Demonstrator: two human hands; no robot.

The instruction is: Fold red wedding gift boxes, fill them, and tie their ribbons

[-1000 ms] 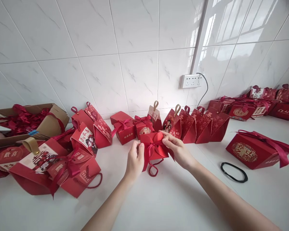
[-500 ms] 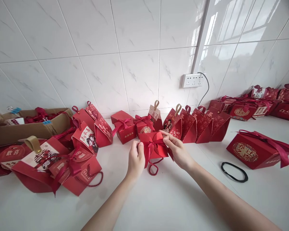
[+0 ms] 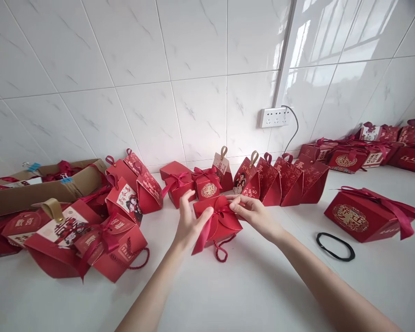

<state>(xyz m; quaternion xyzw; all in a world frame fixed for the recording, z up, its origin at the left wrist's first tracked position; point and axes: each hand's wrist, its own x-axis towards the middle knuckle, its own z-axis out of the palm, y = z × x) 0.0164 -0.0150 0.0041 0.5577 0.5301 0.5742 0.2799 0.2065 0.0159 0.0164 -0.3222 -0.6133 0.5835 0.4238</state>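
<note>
A small red gift box (image 3: 224, 227) with petal-like flaps on top rests on the white counter between my hands. A dark red ribbon (image 3: 204, 233) crosses its top, and a twisted red cord (image 3: 222, 253) hangs at the near side. My left hand (image 3: 188, 221) is open at the box's left, its fingers raised apart and its thumb touching the ribbon. At the right edge of the box, my right hand (image 3: 254, 214) pinches the ribbon between thumb and fingertips. Part of the ribbon is hidden by the fingers.
Behind stands a row of red gift boxes (image 3: 287, 180). More boxes (image 3: 115, 249) lie at left beside an open cardboard carton (image 3: 74, 189). A large ribboned box (image 3: 363, 219) and a black loop (image 3: 335, 246) sit at right. A power strip (image 3: 275, 117) is on the wall.
My left hand has loosened from the box's left side, its fingers now spread. The box is slightly lower and nearer. My right hand still pinches at its right side.
</note>
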